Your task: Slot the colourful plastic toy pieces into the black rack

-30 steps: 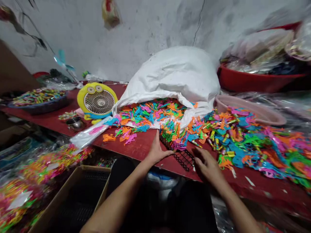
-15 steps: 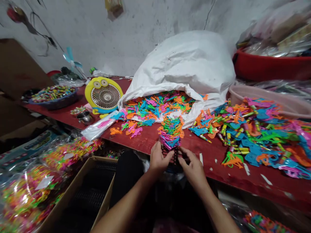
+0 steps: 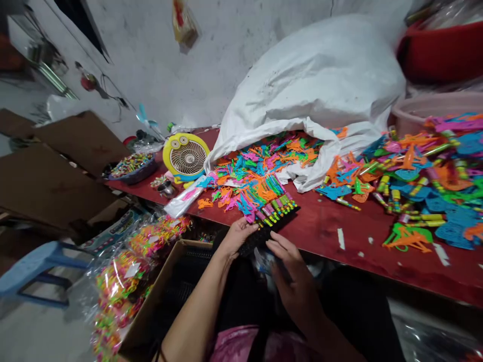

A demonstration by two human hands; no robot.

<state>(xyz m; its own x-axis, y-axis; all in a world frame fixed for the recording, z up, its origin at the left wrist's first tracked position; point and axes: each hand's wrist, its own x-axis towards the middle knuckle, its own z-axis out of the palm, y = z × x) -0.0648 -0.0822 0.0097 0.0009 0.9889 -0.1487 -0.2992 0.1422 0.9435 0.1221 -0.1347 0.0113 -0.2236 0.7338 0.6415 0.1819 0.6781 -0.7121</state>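
A black slotted rack (image 3: pixel 277 230) lies tilted at the table's front edge, with a row of colourful plastic toys with yellow-ended tubes (image 3: pixel 277 207) standing along it. My left hand (image 3: pixel 237 238) pinches the rack's near left end, close to a pink toy piece. Just below the rack's front side is my right hand (image 3: pixel 292 266), fingers stretched and apart, with nothing visible in them. Between the hands, low over my lap, shows a crumpled clear and blue plastic piece (image 3: pixel 263 261); its kind is unclear.
A white sack (image 3: pixel 320 70) spills plastic toy pieces onto the red table (image 3: pixel 317 226). More pieces with tubes (image 3: pixel 415 186) are heaped at right. A yellow fan (image 3: pixel 187 157) stands left of the sack. An open carton (image 3: pixel 162 281) of black racks and bagged toys (image 3: pixel 124 276) sit below left.
The view has swung left. The rack has turned sideways, showing its row of tubes. My right hand has come off the rack's side and moved lower; my left hand stays at the rack.
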